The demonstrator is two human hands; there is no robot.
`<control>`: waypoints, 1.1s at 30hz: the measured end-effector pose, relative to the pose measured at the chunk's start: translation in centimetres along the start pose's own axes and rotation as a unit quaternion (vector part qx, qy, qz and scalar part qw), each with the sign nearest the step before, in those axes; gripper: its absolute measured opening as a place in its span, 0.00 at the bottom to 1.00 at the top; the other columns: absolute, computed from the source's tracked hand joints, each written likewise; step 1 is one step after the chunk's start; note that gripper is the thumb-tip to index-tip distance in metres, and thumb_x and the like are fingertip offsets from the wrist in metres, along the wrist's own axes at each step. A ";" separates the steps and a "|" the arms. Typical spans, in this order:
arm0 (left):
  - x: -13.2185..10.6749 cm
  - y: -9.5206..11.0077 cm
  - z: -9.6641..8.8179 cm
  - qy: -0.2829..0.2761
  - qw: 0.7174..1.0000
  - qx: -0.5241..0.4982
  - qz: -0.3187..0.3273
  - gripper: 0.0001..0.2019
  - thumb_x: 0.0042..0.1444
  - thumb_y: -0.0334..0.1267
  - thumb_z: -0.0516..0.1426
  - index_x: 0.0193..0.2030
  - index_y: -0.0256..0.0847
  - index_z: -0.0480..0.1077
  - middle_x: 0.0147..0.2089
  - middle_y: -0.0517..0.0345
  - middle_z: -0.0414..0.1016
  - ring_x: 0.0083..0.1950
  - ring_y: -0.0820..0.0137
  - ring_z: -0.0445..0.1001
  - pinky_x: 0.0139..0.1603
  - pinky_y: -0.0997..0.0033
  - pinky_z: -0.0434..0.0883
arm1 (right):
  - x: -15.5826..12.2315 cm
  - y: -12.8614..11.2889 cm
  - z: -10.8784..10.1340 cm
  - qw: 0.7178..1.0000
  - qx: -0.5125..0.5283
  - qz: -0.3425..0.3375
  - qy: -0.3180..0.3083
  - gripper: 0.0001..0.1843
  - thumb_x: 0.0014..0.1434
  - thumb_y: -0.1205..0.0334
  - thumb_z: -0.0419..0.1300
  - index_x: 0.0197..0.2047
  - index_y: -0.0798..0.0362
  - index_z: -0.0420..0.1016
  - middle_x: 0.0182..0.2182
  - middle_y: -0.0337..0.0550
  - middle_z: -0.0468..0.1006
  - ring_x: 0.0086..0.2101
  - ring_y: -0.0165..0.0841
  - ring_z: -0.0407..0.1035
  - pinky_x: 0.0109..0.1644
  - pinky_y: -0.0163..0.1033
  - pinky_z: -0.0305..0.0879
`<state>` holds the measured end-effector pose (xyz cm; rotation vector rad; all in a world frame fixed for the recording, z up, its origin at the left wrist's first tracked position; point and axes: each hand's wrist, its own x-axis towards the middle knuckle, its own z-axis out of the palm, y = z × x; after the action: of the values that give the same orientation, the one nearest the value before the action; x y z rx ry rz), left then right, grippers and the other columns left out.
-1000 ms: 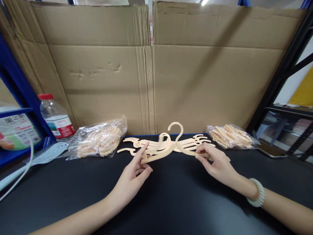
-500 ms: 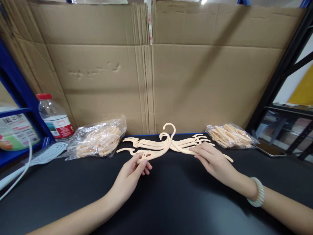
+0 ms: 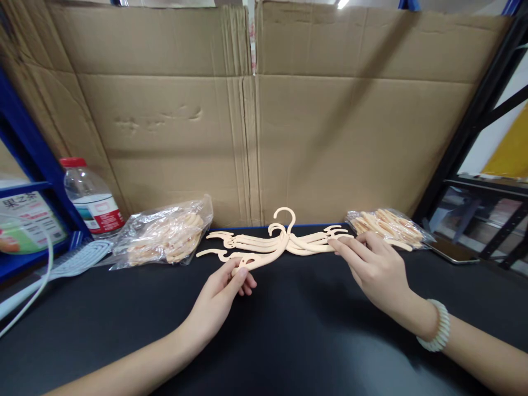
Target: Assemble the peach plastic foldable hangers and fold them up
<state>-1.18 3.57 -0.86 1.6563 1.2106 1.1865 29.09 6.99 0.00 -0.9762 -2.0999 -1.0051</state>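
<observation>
A cream folding clothes hanger (image 3: 268, 257) is at the centre, its hook (image 3: 287, 212) pointing up. My left hand (image 3: 225, 286) is closed on the lower part of its left arm, thumb on top. On the other side, my right hand (image 3: 375, 267) has its fingers closed round the right arm, whose tip (image 3: 398, 243) sticks out past the hand. Directly behind, several more cream hangers (image 3: 253, 240) lie stacked on the black table (image 3: 280, 341), partly covered by the front one and by my right hand.
Clear plastic bags of hanger parts lie to the left (image 3: 165, 236) and right (image 3: 385, 226). A red-capped bottle (image 3: 93, 198), a hairbrush (image 3: 80, 258) and a white cable (image 3: 47, 275) are at the left. A phone (image 3: 454, 250) lies far right. Cardboard (image 3: 350, 126) walls the back.
My right hand has moved right and slightly up, and the hanger's right arm has swung outward and upward with it. My left hand has stayed in place on the left arm.
</observation>
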 end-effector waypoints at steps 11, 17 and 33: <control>0.0 0.0 0.0 -0.002 1.000 -0.008 0.004 0.16 0.62 0.48 0.52 0.31 0.39 0.69 0.30 0.57 0.73 0.30 0.69 0.69 0.33 0.70 0.67 | 0.1 -0.1 0.0 0.999 -0.035 0.014 0.021 0.16 0.62 0.76 0.51 0.46 0.54 0.76 0.45 0.51 0.78 0.41 0.43 0.66 0.41 0.46 0.65; 0.0 0.0 0.0 -0.005 1.000 -0.013 0.002 0.16 0.62 0.49 0.52 0.31 0.39 0.68 0.31 0.56 0.73 0.30 0.69 0.69 0.34 0.69 0.67 | 0.2 -0.1 -0.4 0.995 -0.092 -0.025 0.024 0.15 0.64 0.74 0.52 0.47 0.55 0.76 0.42 0.52 0.78 0.38 0.41 0.67 0.37 0.43 0.63; 0.0 -0.2 -0.2 -0.009 0.999 -0.034 -0.003 0.16 0.61 0.50 0.53 0.31 0.38 0.68 0.31 0.56 0.73 0.31 0.69 0.68 0.34 0.69 0.66 | 0.3 -0.2 -0.5 0.992 -0.112 -0.021 0.048 0.16 0.61 0.78 0.51 0.44 0.56 0.77 0.46 0.53 0.78 0.44 0.43 0.69 0.36 0.40 0.67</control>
<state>-1.39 3.64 -0.97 1.6083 1.1508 1.1940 28.85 6.65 0.45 -0.9740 -1.9670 -1.3047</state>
